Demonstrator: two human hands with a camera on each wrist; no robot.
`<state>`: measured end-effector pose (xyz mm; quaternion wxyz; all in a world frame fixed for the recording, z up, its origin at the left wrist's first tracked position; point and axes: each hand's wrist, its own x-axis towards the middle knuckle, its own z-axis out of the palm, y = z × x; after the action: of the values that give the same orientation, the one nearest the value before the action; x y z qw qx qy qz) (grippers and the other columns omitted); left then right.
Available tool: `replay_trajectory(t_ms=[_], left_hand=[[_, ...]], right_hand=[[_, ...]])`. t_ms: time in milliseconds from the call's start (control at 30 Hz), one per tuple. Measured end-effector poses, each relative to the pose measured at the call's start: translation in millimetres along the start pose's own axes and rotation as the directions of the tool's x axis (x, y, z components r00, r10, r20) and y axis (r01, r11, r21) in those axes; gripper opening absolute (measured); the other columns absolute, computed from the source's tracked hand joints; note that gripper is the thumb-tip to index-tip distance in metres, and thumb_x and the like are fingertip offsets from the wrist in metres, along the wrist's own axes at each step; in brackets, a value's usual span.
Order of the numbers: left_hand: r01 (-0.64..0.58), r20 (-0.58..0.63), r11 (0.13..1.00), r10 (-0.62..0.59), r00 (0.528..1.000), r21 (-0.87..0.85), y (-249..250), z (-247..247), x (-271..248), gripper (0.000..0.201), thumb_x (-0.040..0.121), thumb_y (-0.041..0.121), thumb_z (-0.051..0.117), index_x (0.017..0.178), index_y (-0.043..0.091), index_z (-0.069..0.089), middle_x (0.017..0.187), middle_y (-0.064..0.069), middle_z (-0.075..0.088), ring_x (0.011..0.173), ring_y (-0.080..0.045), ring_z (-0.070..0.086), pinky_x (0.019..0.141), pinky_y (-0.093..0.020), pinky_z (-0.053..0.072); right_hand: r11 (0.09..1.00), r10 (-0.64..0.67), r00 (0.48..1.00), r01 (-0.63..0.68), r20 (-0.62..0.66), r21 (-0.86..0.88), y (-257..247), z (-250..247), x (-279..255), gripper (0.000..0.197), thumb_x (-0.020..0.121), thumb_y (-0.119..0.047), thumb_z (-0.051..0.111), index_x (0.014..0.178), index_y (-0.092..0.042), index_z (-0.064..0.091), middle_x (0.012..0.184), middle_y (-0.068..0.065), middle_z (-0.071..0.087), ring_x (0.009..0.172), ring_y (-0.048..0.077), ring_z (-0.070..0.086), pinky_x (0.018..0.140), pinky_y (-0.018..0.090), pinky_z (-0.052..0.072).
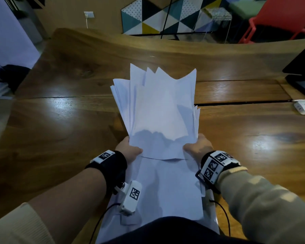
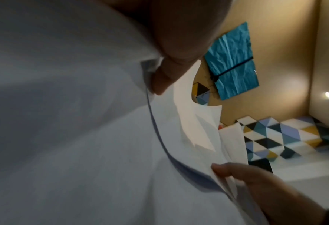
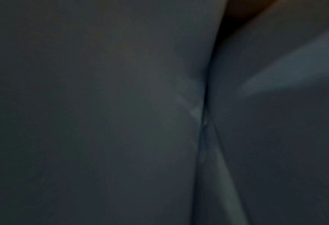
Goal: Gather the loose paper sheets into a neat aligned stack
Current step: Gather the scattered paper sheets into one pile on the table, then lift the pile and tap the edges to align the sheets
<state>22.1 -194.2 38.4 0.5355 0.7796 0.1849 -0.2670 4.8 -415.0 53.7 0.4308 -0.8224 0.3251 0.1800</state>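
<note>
Head view: your left hand (image 1: 129, 150) and right hand (image 1: 197, 147) each grip a near corner of the paper sheets (image 1: 158, 106), lifted over the wooden table (image 1: 60, 120), far edges fanned. More sheets (image 1: 169, 187) lie below.

Left wrist: thumb (image 2: 167, 64) pinches the layers.

Right wrist: dark, only paper.

Light, floppy, slippery; I'd hold both side edges and tap down.

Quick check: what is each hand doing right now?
Left hand: grips the paper sheets at their near left corner.
Right hand: grips the same sheets at the near right corner.
</note>
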Motion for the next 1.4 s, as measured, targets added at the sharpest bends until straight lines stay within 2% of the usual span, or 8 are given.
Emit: replay_trajectory(t_ms=[100, 467, 567, 767, 1000, 1133, 1267, 1400], left_hand=[[-0.038, -0.084, 0.986, 0.052, 0.995, 0.161, 3.4, 5.1, -6.5, 0.040, 0.076, 0.003, 0.060, 0.115, 0.006, 0.053, 0.103, -0.010, 0.060, 0.101, -0.029, 0.058, 0.080, -0.027, 0.041], [-0.283, -0.086, 0.952, 0.294, 0.952, 0.119, 7.5, 7.2, -51.4, 0.037, 0.072, 0.015, 0.053, 0.109, 0.015, 0.057, 0.103, -0.008, 0.067, 0.090, -0.025, 0.058, 0.078, -0.030, 0.045], [-0.352, -0.104, 0.936, 0.347, 0.932, -0.032, 18.7, -12.3, -66.0, 0.021, 0.070, 0.012, 0.063, 0.090, 0.018, 0.060, 0.080, 0.001, 0.065, 0.081, -0.018, 0.059, 0.070, -0.025, 0.044], [-0.328, -0.096, 0.918, 0.314, 0.944, -0.223, 38.2, -43.5, -82.5, 0.027, 0.078, -0.011, 0.059, 0.060, 0.005, 0.046, 0.028, 0.002, 0.050, 0.025, -0.001, 0.042, 0.032, -0.011, 0.033], [-0.483, -0.143, 0.855, 0.463, 0.875, -0.191, 61.6, -45.5, -94.3, 0.022, 0.075, -0.005, 0.064, 0.076, 0.017, 0.059, 0.046, 0.006, 0.064, 0.040, -0.004, 0.055, 0.040, -0.016, 0.046], [-0.558, -0.161, 0.804, 0.534, 0.830, -0.205, 76.8, -42.7, -102.1, 0.038, 0.069, -0.003, 0.065, 0.093, 0.025, 0.056, 0.070, -0.007, 0.059, 0.053, -0.017, 0.057, 0.046, -0.022, 0.048], [-0.456, -0.129, 0.885, 0.443, 0.887, -0.099, 72.1, -34.9, -95.6, 0.046, 0.078, -0.006, 0.060, 0.119, 0.010, 0.046, 0.078, -0.002, 0.056, 0.064, -0.016, 0.052, 0.044, -0.011, 0.045], [-0.260, -0.066, 0.949, 0.275, 0.959, 0.178, 43.4, -12.0, -79.4, 0.065, 0.077, -0.011, 0.054, 0.136, 0.009, 0.035, 0.123, -0.015, 0.057, 0.099, -0.029, 0.054, 0.079, -0.027, 0.044]], right_hand=[[0.999, -0.006, 1.000, 0.006, 0.006, 0.033, -1.3, -5.9, 0.5, 0.031, 0.078, -0.006, 0.059, 0.102, -0.014, 0.041, 0.098, 0.007, 0.056, 0.089, 0.029, 0.055, 0.081, 0.035, 0.047], [0.955, 0.023, 1.000, -0.025, 0.008, 0.297, 5.3, -10.3, -4.7, 0.057, 0.076, -0.020, 0.071, 0.122, 0.000, 0.045, 0.104, 0.008, 0.054, 0.088, 0.028, 0.053, 0.077, 0.035, 0.044], [0.874, -0.008, 0.992, -0.054, 0.125, 0.483, 11.7, -27.7, -8.7, 0.032, 0.076, -0.019, 0.072, 0.100, -0.002, 0.060, 0.089, 0.007, 0.068, 0.069, 0.021, 0.061, 0.061, 0.030, 0.045], [0.792, -0.178, 0.939, -0.041, 0.295, 0.610, 6.4, -58.4, -30.7, 0.042, 0.065, -0.026, 0.069, 0.102, -0.006, 0.065, 0.081, 0.013, 0.075, 0.065, 0.029, 0.070, 0.056, 0.027, 0.051], [0.886, -0.201, 0.978, 0.162, 0.046, 0.434, -30.7, -74.3, -55.1, 0.020, 0.076, -0.013, 0.073, 0.072, -0.001, 0.058, 0.068, 0.015, 0.055, 0.058, 0.026, 0.055, 0.053, 0.028, 0.046], [0.810, -0.241, 0.970, 0.220, -0.032, 0.544, -37.0, -83.5, -65.5, 0.018, 0.077, -0.004, 0.070, 0.091, 0.004, 0.061, 0.079, 0.016, 0.060, 0.072, 0.030, 0.060, 0.060, 0.033, 0.054], [0.881, -0.203, 0.979, 0.181, 0.004, 0.438, -18.9, -80.4, -66.1, 0.014, 0.078, -0.007, 0.071, 0.079, -0.001, 0.059, 0.074, 0.011, 0.062, 0.065, 0.023, 0.058, 0.052, 0.024, 0.050], [0.944, -0.128, 0.990, 0.104, 0.057, 0.312, 4.6, -58.9, -56.4, 0.014, 0.070, 0.006, 0.071, 0.074, -0.003, 0.061, 0.088, 0.023, 0.066, 0.081, 0.030, 0.060, 0.090, 0.052, 0.051]])
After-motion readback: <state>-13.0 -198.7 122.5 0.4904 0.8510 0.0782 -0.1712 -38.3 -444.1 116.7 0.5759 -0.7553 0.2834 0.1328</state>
